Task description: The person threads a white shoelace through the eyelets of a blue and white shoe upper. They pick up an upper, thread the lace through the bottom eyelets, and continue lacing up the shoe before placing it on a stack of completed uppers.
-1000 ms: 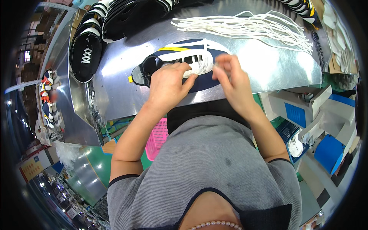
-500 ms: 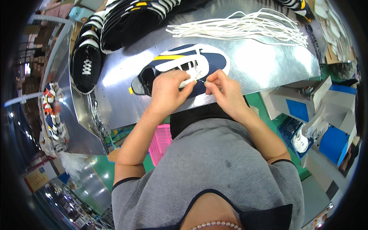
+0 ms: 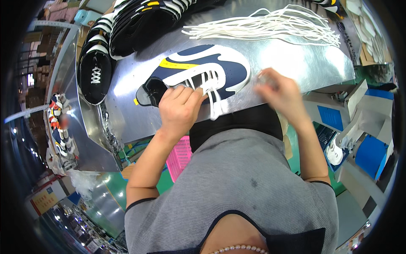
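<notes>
A navy and white shoe upper [image 3: 235, 67] with a yellow stripe lies flat on the metal table, its toe end to the right. White lace [image 3: 215, 106] runs through eyelets near its throat and hangs in a loop toward the near table edge. My left hand [image 3: 181, 109] is closed on the near edge of the upper, beside the laced part, its fingertips partly hidden. To the right of the toe, my right hand [image 3: 281, 93] is raised apart from the upper. Its fingers look curled but are smeared by motion, so whether they hold anything is unclear.
A bundle of white laces [image 3: 262, 29] lies along the far side of the metal table [image 3: 296, 67]. Stacked black and white uppers [image 3: 139, 36] stand far left, beside a black laced upper [image 3: 95, 78]. A pink basket [image 3: 179, 156] sits below the near edge, cardboard boxes [image 3: 330, 118] at right.
My right hand has left the lace area and moved right, away from the upper. The upper has shifted slightly left, and a lace loop now hangs over its near side. My left hand has moved slightly left.
</notes>
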Demonstrator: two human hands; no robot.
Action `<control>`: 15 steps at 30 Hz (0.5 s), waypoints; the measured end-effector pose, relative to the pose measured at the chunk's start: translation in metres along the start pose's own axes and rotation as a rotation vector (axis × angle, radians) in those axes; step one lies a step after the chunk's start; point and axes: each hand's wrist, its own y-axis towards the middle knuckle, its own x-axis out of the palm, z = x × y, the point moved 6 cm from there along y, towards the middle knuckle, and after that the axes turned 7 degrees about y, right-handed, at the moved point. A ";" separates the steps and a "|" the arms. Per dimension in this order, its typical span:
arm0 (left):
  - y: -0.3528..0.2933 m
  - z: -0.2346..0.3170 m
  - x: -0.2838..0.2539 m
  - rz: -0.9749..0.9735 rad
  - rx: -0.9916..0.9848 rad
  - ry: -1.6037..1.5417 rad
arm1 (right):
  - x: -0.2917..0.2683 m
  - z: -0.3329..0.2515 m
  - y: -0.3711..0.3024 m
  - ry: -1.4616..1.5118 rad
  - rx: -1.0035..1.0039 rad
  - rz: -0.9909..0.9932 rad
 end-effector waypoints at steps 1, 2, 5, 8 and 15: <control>-0.002 0.002 -0.003 0.018 0.033 0.027 | -0.017 -0.006 0.008 0.014 -0.039 0.152; -0.003 0.005 -0.003 0.019 0.035 0.001 | -0.009 -0.019 0.015 0.270 -0.009 0.068; -0.005 0.009 0.001 0.118 0.121 0.014 | 0.052 -0.081 0.023 -0.016 -0.584 -0.134; -0.007 0.003 -0.003 0.099 0.066 0.101 | 0.080 -0.069 0.039 -0.434 -0.451 -0.202; -0.007 0.005 0.002 0.060 0.054 0.010 | 0.081 -0.042 0.061 -0.014 -0.175 -0.269</control>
